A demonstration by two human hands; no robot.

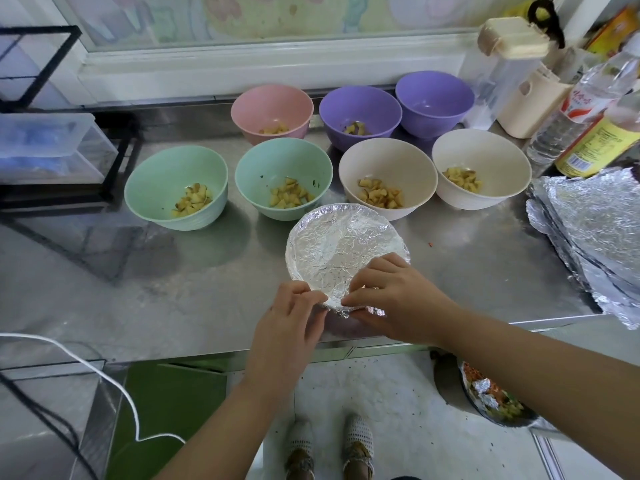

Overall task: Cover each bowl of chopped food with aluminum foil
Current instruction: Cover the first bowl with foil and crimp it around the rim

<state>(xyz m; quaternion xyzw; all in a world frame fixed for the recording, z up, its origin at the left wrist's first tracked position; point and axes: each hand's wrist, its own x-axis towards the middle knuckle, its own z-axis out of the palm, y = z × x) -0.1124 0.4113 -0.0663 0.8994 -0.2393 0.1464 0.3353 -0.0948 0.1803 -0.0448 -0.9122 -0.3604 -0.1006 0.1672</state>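
Observation:
A bowl wrapped in crinkled aluminum foil [341, 244] stands near the front edge of the steel counter [180, 299]. My left hand [294, 317] and my right hand [388, 292] pinch the foil at the bowl's near rim, fingertips almost meeting. Behind it stand several uncovered bowls of chopped food: two green [162, 181] [270, 164], two cream [398, 161] [491, 157], one pink [273, 103] and two purple [360, 105] [434, 95]. Cut foil sheets [588, 233] lie stacked at the counter's right end.
Bottles [581, 112] and a clear dispenser with a cream lid [502, 64] crowd the back right. A clear plastic box [52, 147] and a black wire rack [121, 147] sit at the left. A white cord [104, 372] hangs off the front left. A pan of scraps [491, 400] lies below the counter.

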